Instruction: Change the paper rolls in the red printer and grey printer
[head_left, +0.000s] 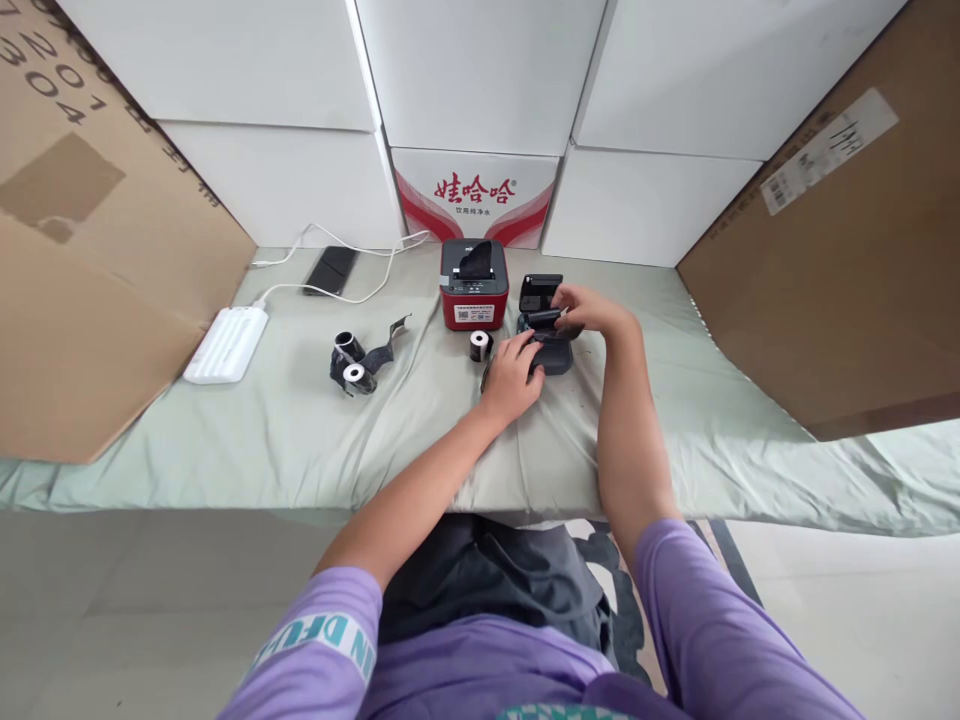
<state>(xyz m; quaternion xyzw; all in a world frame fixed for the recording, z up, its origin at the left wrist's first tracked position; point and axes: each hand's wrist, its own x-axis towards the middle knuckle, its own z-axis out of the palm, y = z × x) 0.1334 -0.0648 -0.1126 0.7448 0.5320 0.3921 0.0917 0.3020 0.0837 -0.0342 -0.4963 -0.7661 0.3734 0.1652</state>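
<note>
Behind the work area, a wall of large white cartons (480,70) is stacked, one of them printed with a red and white label (475,195); big brown cardboard boxes are leaned in at the left (90,250) and at the right (840,260). Below them, a tabletop covered by a pale green cloth (262,430) is spread across the view. On its left part a flat white rectangular power bank (226,343) is laid, with a thin white cable (352,250) run from it toward the back, past a black phone (331,270) lying face up. Near the middle a red and black desktop label printer (473,285) is set upright. Just right of it a small dark grey portable printer (546,330) with its lid raised is placed on the cloth, well apart from the power bank. The left hand (513,375) is curled over the printer's front left corner, fingers bent and pressed on its body. The right hand (596,312) is closed loosely over the open lid area from the right; whether anything is pinched in it cannot be told. Left of centre two small white paper rolls in torn black wrapping (358,362) are lying together, and one more small white paper roll (480,345) is stood just beside the left hand.
</note>
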